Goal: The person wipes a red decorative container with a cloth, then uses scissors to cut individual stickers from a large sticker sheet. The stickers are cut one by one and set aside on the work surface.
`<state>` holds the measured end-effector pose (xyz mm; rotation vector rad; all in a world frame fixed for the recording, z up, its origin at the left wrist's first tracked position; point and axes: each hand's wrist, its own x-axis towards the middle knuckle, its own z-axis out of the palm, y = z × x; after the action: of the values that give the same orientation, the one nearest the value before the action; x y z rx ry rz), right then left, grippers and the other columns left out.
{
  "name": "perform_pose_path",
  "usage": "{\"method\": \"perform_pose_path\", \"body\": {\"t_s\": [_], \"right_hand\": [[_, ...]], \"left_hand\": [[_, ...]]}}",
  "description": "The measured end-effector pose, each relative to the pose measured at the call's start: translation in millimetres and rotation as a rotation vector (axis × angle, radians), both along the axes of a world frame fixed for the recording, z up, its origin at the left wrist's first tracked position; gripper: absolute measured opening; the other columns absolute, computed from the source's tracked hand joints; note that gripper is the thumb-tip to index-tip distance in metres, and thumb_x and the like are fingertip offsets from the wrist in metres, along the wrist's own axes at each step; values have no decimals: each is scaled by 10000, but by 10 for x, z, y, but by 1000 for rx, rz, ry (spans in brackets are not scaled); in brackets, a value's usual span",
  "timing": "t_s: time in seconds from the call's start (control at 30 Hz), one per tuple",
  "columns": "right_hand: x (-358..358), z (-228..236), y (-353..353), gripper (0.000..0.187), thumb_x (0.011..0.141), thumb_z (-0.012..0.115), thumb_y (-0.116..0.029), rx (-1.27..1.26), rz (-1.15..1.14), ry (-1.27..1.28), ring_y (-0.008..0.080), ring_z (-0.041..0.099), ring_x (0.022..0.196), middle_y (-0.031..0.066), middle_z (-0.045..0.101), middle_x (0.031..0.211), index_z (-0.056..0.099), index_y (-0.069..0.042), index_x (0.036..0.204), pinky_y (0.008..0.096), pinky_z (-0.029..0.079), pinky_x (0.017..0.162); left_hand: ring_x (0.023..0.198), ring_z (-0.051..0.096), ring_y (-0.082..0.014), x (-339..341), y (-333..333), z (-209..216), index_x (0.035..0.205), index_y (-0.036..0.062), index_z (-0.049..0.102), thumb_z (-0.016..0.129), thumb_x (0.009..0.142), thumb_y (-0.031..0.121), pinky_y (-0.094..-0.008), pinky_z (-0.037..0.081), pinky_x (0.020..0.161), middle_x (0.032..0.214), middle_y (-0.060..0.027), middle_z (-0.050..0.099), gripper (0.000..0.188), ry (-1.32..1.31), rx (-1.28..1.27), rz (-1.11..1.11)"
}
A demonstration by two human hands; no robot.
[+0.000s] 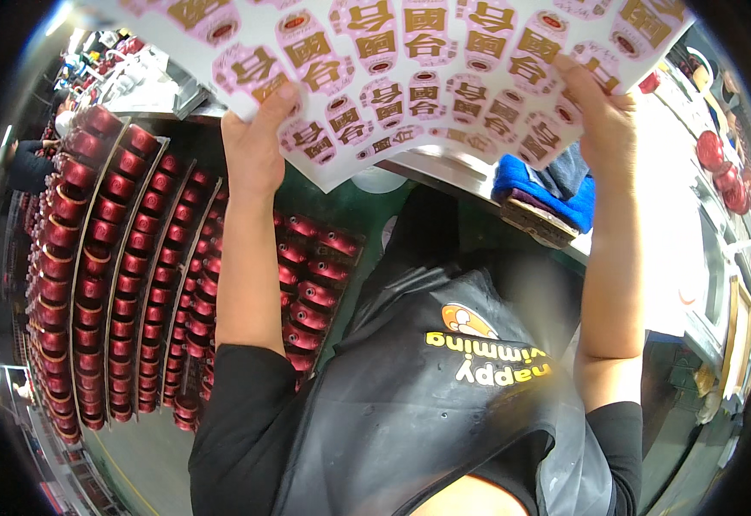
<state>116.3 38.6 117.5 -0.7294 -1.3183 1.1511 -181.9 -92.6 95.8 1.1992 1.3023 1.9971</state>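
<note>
A large white sheet printed with rows of pink and gold labels spans the top of the view, held up by both my hands. My left hand pinches its left part, thumb on the printed face. On the other side, my right hand grips the right part the same way, thumb in front. The fingers behind the paper are hidden. Toward me the sheet's lower edge bends and a corner points down.
Shelved rows of shiny dark red rounded pots stand at my left. Below the sheet, folded blue cloths lie on a stack by the bright white table. More red pots sit at far right. I wear a black apron.
</note>
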Motion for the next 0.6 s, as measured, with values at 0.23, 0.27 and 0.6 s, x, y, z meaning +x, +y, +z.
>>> {"method": "perform_pose_path", "body": {"t_s": [0.23, 0.27, 0.6], "right_hand": [[429, -55, 417, 314, 801, 731, -61, 91, 93, 87, 213, 668, 897, 112, 679, 1000, 635, -9, 1095, 354, 565, 749], [495, -90, 459, 330, 798, 728, -59, 31, 61, 136, 220, 661, 921, 117, 668, 1011, 627, -6, 1108, 370, 569, 758], [687, -68, 532, 326, 837, 676, -77, -104, 38, 356, 252, 640, 960, 124, 640, 1051, 593, 15, 1139, 404, 559, 796]], "left_hand": [[886, 657, -132, -309, 233, 455, 1062, -15, 667, 727, 853, 248, -271, 516, 751, 990, -82, 692, 341, 160, -132, -383], [890, 664, -131, -306, 346, 431, 1045, -18, 677, 722, 862, 266, -273, 529, 740, 984, -83, 697, 340, 121, -93, -446], [1301, 443, -289, -293, 162, -315, 1474, 9, 246, 627, 792, 656, -469, 420, 1040, 1458, -143, 397, 1015, -380, 164, -684]]}}
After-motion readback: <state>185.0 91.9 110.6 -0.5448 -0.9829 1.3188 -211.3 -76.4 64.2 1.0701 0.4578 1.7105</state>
